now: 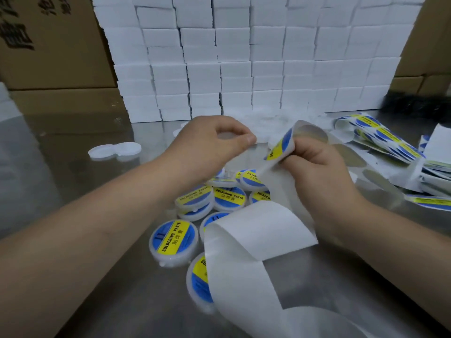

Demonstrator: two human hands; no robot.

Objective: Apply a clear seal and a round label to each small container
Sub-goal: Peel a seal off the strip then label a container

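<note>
Right-hand fingers (pixel 301 150) pinch a half-peeled round label (pixel 280 146) off its liner strip (pixel 263 230), just above the pile of labelled soldering paste tubs (pixel 229 196). The left hand (pixel 210 145) pinches a bare tub (pixel 225 137) above that pile too. I'd peel slow and centre it on the lid. The tub's mostly hidden, so no idea if the clear seal's on.

Left hand (pixel 212 142) and right hand (pixel 317 164) both pinch with curled fingers, forearms converging.

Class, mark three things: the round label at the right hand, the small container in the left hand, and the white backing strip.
round label (pixel 277 148), head view, its yellow band.
small container (pixel 225 136), head view, its white top.
backing strip (pixel 258 230), head view, the curled loop.
</note>
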